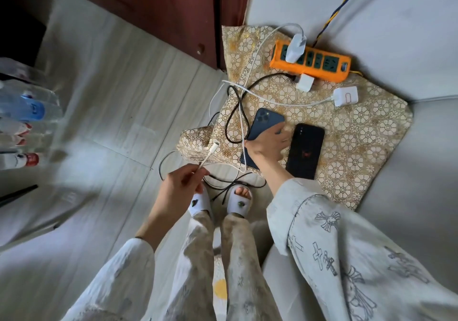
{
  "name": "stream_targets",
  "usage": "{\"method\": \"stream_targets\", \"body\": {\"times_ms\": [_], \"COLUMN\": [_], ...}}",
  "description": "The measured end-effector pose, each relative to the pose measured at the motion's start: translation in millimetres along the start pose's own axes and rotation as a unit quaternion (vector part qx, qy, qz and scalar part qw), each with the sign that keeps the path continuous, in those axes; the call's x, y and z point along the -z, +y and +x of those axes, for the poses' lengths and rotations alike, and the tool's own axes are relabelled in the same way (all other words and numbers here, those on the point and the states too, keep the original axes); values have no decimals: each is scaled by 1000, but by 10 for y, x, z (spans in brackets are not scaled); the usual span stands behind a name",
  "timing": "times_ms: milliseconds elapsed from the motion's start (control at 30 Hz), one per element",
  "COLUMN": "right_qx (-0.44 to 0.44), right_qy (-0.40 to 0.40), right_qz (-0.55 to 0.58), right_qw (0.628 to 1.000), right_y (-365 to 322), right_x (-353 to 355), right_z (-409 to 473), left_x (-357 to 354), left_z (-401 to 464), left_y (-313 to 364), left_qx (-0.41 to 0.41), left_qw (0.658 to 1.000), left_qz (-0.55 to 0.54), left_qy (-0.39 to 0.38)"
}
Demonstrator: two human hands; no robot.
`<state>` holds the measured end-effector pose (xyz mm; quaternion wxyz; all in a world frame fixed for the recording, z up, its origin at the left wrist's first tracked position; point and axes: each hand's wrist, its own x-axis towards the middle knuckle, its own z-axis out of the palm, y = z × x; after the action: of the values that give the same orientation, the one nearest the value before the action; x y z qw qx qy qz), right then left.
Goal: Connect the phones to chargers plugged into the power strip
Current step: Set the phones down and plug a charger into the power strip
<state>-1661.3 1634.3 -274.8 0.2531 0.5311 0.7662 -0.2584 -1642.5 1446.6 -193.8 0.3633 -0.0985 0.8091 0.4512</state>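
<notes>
My right hand grips a dark blue phone, lying face down on a gold floral cloth. A black phone lies face down just to its right. My left hand pinches a white cable just behind its connector, left of the blue phone. At the back sits an orange power strip with one white charger plugged in. A small white charger with a black cable lies beside the strip. Another white charger lies loose on the cloth.
Cables loop over the cloth's left edge down to the floor by my slippered feet. Plastic bottles stand at the far left. A red-brown cabinet is behind. A striped cord runs from the strip up the wall.
</notes>
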Motion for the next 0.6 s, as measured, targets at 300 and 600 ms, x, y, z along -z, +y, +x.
{"method": "stream_targets", "body": {"times_ms": [300, 600], "right_qx": [-27, -64], "right_qy": [-22, -9], "right_qz": [119, 90], "right_qw": [992, 994], "right_y": [317, 158], "right_x": [110, 134], "right_z": [224, 120], "left_x": [-74, -333], "left_z": [34, 37], "left_y": [19, 60], "left_qx": [2, 20], "left_qw": [1000, 999], "left_qz": [6, -32], "left_qy": [-5, -39]}}
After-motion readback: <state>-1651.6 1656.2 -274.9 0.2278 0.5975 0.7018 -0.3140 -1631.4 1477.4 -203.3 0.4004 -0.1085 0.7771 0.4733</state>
